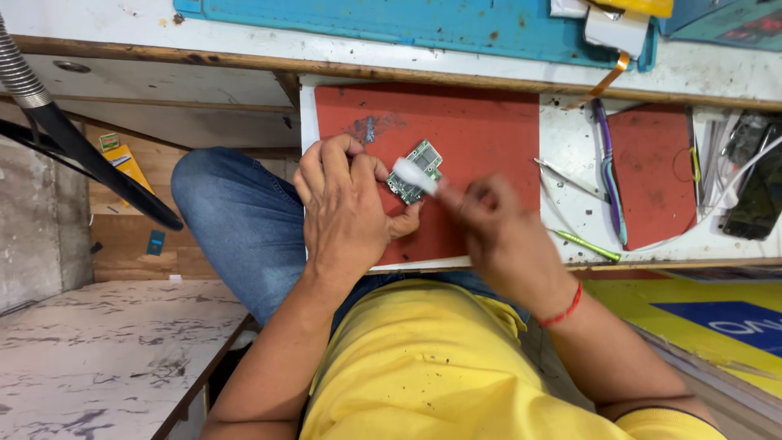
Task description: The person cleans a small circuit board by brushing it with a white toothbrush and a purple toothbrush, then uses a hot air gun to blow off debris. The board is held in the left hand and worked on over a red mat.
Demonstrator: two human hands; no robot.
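Our left hand [346,208] is closed around a small green circuit board [415,172], pinching its edge and holding it just above the red mat [472,134] on the tabletop [570,147]. Our right hand [505,236] is blurred, fingers closed on a white brush-like tool [414,174] touching the board. Green-handled tool [588,245] and purple tweezers [609,175] lie right of the mat.

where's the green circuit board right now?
Head view, centre: the green circuit board is held by the left hand over the red mat, while the right hand holds a blurred white brush-like tool against it.
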